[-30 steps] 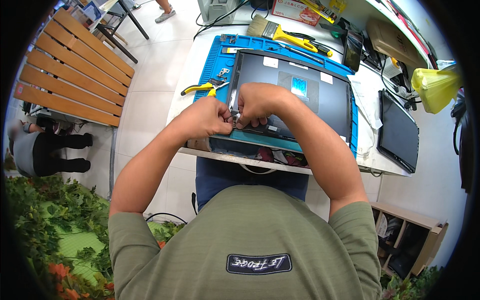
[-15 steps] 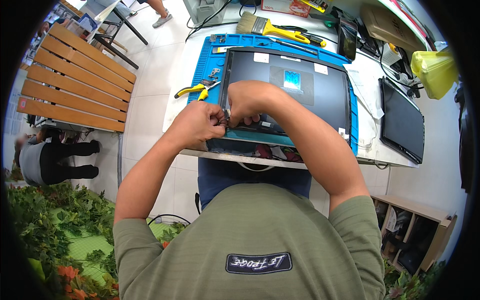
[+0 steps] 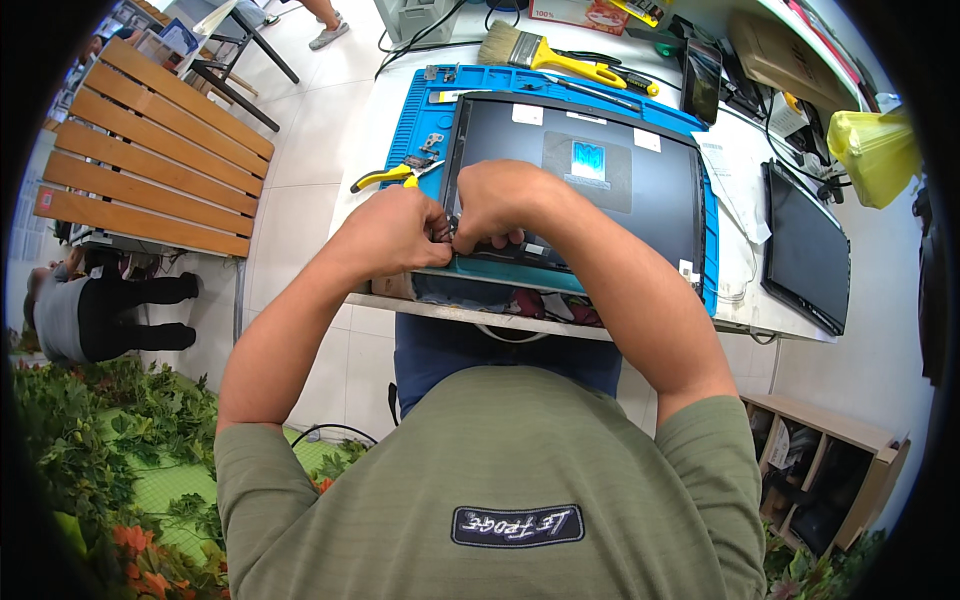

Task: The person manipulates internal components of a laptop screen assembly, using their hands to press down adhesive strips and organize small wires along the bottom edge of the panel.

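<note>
At the near-left corner of a dark laptop screen panel point(image 3: 640, 200) on a blue silicone mat point(image 3: 415, 115), my left hand point(image 3: 407, 230) pinches a small metal part point(image 3: 450, 228), perhaps a hinge or cable end. My right hand point(image 3: 497, 200) is closed at the same part, fingers curled over the panel's edge; the contact is partly hidden. Yellow-handled pliers point(image 3: 380, 175) and loose metal brackets point(image 3: 432, 143) lie just beyond my left hand. A paintbrush point(image 3: 560, 62) lies above the mat.
A dark screen point(image 3: 805, 240) and papers point(image 3: 730, 185) lie right on the white desk point(image 3: 355, 210). A phone point(image 3: 700, 80), cables and a yellow bag point(image 3: 870, 150) sit farther back. A slatted wooden bench point(image 3: 160, 150), another person point(image 3: 75, 315) and artificial plants point(image 3: 110, 440) are left.
My hands stay at the panel's corner with small finger movements. The whole view has shifted slightly as the camera moved.
</note>
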Motion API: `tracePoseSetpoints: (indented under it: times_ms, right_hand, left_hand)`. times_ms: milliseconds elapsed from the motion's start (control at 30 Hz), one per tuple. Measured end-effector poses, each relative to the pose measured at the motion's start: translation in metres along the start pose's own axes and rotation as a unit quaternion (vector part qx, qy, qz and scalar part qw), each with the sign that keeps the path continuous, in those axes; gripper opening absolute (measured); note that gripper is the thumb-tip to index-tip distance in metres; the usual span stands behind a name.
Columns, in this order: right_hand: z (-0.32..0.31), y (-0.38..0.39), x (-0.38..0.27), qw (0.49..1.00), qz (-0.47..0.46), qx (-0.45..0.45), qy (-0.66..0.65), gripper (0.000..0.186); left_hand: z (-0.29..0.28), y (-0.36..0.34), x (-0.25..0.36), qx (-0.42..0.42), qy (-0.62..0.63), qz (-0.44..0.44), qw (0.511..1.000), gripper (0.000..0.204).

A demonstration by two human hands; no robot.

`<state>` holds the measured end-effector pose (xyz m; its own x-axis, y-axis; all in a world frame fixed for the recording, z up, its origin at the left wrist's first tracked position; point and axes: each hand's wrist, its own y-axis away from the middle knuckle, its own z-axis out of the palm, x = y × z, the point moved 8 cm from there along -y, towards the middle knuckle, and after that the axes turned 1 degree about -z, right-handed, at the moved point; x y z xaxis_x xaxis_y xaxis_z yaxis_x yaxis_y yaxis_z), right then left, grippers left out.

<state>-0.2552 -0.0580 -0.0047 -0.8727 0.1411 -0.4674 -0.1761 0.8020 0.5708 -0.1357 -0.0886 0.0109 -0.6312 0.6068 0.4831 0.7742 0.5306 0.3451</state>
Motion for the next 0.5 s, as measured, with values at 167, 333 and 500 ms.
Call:
tracePoseSetpoints:
  times_ms: [167, 333, 500]
  right_hand:
    - [0.0, 0.002, 0.0, 1.0, -0.007, 0.003, -0.003, 0.033]
    - [0.002, -0.001, 0.005, 0.999, -0.026, -0.002, -0.019, 0.034]
    - [-0.002, 0.007, 0.011, 1.0, -0.016, 0.022, -0.006, 0.038]
  left_hand:
    - [0.006, 0.001, -0.006, -0.011, 0.03, -0.026, 0.999, 0.023]
    - [0.006, 0.007, 0.009, 0.077, -0.058, 0.114, 0.989, 0.019]
    - [0.006, 0.007, 0.014, 0.067, -0.102, 0.15, 0.981, 0.017]
